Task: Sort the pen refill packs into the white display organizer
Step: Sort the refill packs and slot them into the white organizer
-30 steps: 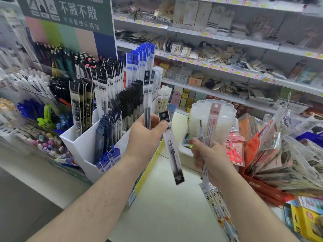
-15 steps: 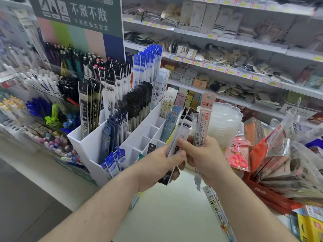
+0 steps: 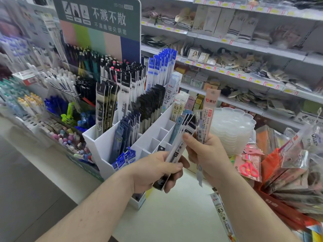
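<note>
White-and-black slim refill packs (image 3: 180, 145), fanned, sit in front of me; my left hand (image 3: 153, 173) curls round their lower end, thumb on top. My right hand (image 3: 208, 154), at three o'clock of the left and touching it, pinches the fan with its thumb while gripping a pink-headed refill pack (image 3: 208, 112) upright, with more packs hanging below. At eleven o'clock stands the white plastic display organizer (image 3: 103, 147), its compartments holding blue and black packs.
</note>
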`<act>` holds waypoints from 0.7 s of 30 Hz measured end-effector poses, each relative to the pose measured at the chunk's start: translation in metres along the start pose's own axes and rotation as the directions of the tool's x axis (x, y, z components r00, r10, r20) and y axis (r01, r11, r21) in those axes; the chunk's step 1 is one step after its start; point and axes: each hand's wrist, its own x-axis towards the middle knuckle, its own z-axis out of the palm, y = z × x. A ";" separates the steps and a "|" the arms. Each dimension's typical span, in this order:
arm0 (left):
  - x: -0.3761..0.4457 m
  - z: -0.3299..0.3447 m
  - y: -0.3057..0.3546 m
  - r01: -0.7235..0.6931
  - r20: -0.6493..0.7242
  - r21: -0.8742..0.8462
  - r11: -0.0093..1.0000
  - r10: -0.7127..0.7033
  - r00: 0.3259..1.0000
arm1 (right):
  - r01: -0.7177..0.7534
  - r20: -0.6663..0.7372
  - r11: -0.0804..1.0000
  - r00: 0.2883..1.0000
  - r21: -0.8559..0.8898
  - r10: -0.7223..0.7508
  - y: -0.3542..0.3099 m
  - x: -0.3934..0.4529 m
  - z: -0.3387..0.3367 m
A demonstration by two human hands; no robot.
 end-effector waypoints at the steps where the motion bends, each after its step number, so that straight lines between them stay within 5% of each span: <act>1: 0.000 0.000 0.000 -0.005 -0.020 -0.025 1.000 0.004 1.000 | -0.002 0.024 1.000 1.000 -0.005 0.002 -0.001 0.001 0.002; 8: -0.015 -0.007 0.013 0.039 0.002 -0.042 0.998 -0.039 0.999 | -0.026 0.255 0.992 0.965 -0.123 0.057 -0.013 0.005 0.015; 12: -0.032 -0.010 0.036 -0.057 -0.243 -0.013 0.998 0.052 0.969 | -0.010 0.190 0.998 0.982 -0.057 0.021 -0.032 0.023 0.033; 17: -0.053 -0.032 0.049 -0.201 -0.675 0.010 0.979 0.155 0.721 | 0.114 -0.098 0.993 0.989 -0.015 -0.115 -0.067 0.059 0.049; 21: -0.069 -0.041 0.048 -0.208 -0.781 0.122 0.971 0.223 0.584 | 0.236 -0.199 0.969 0.948 -0.075 -0.247 -0.082 0.081 0.075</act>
